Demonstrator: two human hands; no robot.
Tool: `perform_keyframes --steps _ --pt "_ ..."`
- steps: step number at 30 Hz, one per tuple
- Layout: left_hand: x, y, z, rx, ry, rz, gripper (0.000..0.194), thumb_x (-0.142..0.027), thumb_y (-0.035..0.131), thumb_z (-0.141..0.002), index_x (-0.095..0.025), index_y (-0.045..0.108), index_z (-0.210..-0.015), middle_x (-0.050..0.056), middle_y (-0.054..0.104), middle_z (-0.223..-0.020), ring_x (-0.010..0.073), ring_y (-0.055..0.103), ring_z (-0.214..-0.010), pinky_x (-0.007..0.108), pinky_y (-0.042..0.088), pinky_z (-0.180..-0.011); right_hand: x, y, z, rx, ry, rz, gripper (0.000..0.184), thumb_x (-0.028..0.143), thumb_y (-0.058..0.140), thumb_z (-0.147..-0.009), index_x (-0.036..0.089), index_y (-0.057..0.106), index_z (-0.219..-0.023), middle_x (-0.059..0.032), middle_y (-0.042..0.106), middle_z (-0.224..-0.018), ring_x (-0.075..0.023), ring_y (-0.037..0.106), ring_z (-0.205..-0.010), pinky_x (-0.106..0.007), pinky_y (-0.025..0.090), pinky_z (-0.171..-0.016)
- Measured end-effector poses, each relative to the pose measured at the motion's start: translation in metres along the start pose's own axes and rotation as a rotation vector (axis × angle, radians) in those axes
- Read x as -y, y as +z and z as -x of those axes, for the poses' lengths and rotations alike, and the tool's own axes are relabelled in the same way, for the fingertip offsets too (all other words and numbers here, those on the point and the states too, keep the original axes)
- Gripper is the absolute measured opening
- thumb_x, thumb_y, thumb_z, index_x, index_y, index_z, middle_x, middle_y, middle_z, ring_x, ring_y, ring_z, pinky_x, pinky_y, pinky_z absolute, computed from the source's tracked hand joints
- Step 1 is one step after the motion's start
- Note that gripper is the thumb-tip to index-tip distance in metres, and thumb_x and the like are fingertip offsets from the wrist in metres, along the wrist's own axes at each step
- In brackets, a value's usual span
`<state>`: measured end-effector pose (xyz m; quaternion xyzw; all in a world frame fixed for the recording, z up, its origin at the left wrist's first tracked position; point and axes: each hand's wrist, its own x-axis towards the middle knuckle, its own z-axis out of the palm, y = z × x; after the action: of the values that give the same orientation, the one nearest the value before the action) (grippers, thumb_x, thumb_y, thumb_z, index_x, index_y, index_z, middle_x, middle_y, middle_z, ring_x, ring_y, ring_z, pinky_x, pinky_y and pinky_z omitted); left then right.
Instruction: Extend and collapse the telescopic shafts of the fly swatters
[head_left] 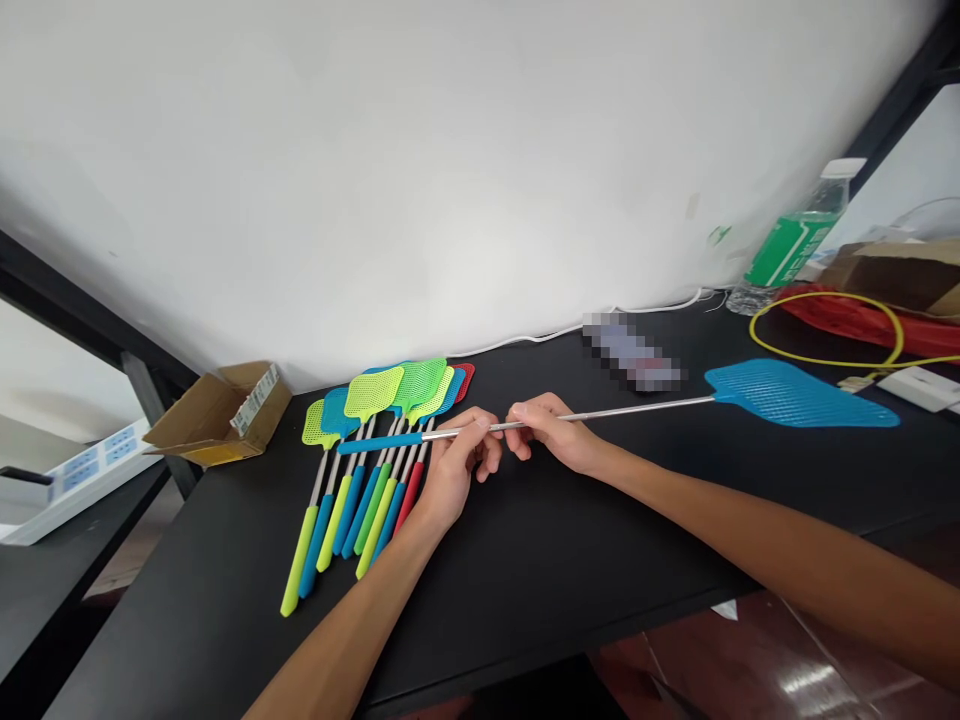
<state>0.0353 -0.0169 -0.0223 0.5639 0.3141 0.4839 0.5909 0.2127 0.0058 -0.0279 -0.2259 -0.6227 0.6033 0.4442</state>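
Observation:
A blue fly swatter (795,392) with a long extended metal rod lies across the black table (525,580), its head at the right and its blue handle at the left. My left hand (454,465) pinches the rod near the handle. My right hand (551,430) pinches the rod just to the right of it. Both hands are closed on the rod, close together. A pile of several short fly swatters (375,450) in green, yellow, blue and red lies just left of my left hand.
An open cardboard box (221,412) sits at the table's back left. At the back right stand a plastic bottle with a green label (795,240), a yellow cable loop (825,330), a red bag and a white cable along the wall.

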Motion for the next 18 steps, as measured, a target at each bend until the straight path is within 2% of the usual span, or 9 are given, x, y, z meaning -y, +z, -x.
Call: perform_keyframes --steps 5,12,15,18 --pt "0.0014 -0.0022 -0.0005 0.002 0.013 0.065 0.013 -0.032 0.065 -0.089 -0.018 0.064 -0.087 -0.002 0.058 -0.059 0.0084 0.042 -0.047 0.022 0.026 -0.044 -0.0063 -0.0004 -0.0005 0.021 0.034 -0.089 0.054 0.053 0.052 -0.098 0.013 0.068 -0.066 -0.0034 0.061 -0.059 -0.0129 0.053 -0.053 -0.028 0.041 -0.058" --pt "0.0016 -0.0037 -0.0022 0.030 0.059 0.105 0.011 -0.026 0.072 -0.084 -0.018 0.068 -0.090 -0.001 0.063 -0.072 0.0060 0.045 -0.048 0.023 0.032 -0.049 -0.0044 0.0021 -0.0007 0.026 0.096 -0.089 0.062 0.057 0.050 -0.099 0.012 0.069 -0.061 -0.0037 0.060 -0.054 -0.0120 0.052 -0.048 -0.027 0.041 -0.055" --pt "0.0007 -0.0019 -0.0023 0.012 0.077 0.071 0.017 -0.027 0.076 -0.081 -0.020 0.068 -0.095 -0.002 0.063 -0.077 0.0056 0.045 -0.049 0.023 0.034 -0.050 -0.0032 0.0030 -0.0016 0.016 0.117 -0.084 0.063 0.057 0.051 -0.098 0.012 0.067 -0.057 -0.0033 0.058 -0.050 -0.0111 0.050 -0.045 -0.027 0.039 -0.052" --pt "-0.0026 0.0010 0.0002 -0.039 0.097 -0.088 0.014 -0.031 0.076 -0.083 -0.020 0.069 -0.089 -0.003 0.060 -0.071 0.0062 0.043 -0.049 0.023 0.032 -0.049 -0.0016 0.0032 -0.0022 -0.008 0.133 -0.114 0.065 0.054 0.050 -0.099 0.014 0.065 -0.051 -0.0025 0.053 -0.044 -0.0116 0.048 -0.044 -0.027 0.038 -0.053"
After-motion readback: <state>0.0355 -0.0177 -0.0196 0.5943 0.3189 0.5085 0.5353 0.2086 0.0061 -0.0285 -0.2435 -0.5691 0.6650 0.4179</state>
